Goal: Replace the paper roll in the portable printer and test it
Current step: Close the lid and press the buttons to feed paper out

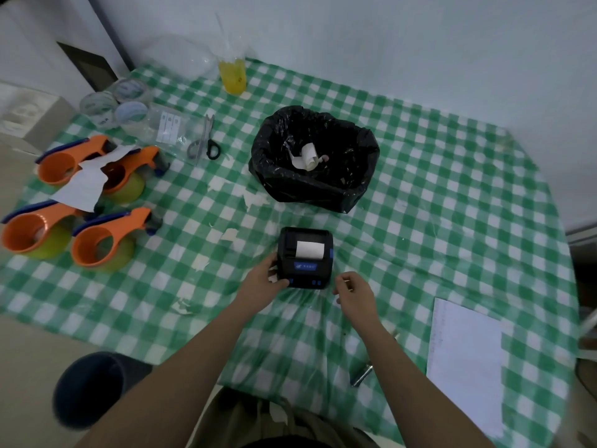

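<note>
- Head view, overall: a table (452,195) under a green-and-white check cloth; the portable printer (305,258) sits near the centre of the frame, just in front of the person, flat on the cloth.
- Head view, printer: the black body is roughly square; its paper slot runs side to side, so that is taken as the long axis. The button edge faces 6 o'clock, toward the person, and the paper bay lies toward 12 o'clock. A white strip of paper (309,249) shows at the bay and feeds toward 12 o'clock.
- Head view, left hand (262,281): it grips the printer's 9 o'clock side, fingers on the side wall and the thumb near the front left button; the hand is closed on the printer.
- Head view, right hand (353,291): it lies just beside the printer at its 4 o'clock corner, apart from it, fingers loosely curled and holding nothing that can be seen.
- Head view, surroundings: at 12 o'clock of the printer, a black bin bag (349,192) holds a curl of white paper (306,156); scissors (206,140) lie at 11 o'clock; orange tape dispensers (106,240) stand at 9 to 10 o'clock; a white sheet (465,363) lies at 4 o'clock.
- Step in hand (judgement): the fresh roll appears seated with the lid shut, so the work stands at the test stage.
- Next move (judgement): a steady hold from the left hand while a finger presses a front button to feed or print; the force should go downward so the body does not slide on the cloth.
</note>
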{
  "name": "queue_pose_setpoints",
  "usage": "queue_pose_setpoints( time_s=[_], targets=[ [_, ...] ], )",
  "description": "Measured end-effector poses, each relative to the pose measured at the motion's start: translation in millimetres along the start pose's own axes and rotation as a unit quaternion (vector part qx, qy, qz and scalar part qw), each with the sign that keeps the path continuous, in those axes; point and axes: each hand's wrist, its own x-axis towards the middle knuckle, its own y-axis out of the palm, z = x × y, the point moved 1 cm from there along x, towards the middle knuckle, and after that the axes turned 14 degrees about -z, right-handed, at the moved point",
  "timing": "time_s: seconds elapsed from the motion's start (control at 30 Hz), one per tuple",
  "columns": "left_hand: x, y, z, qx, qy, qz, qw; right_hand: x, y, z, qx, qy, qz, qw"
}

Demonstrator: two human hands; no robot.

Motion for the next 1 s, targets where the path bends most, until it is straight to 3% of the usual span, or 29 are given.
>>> queue_pose_setpoints(
  time_s=[0.4,1.0],
  targets=[
    [-2,13,4,0.061,0.047,-0.06,0.995,-5,3,-4,0.025,-0.024,0.011,0.999],
    [6,19,4,0.091,0.016,-0.085,0.992,-4,-3,-15,0.049,-0.019,-0.001,0.999]
  ],
)
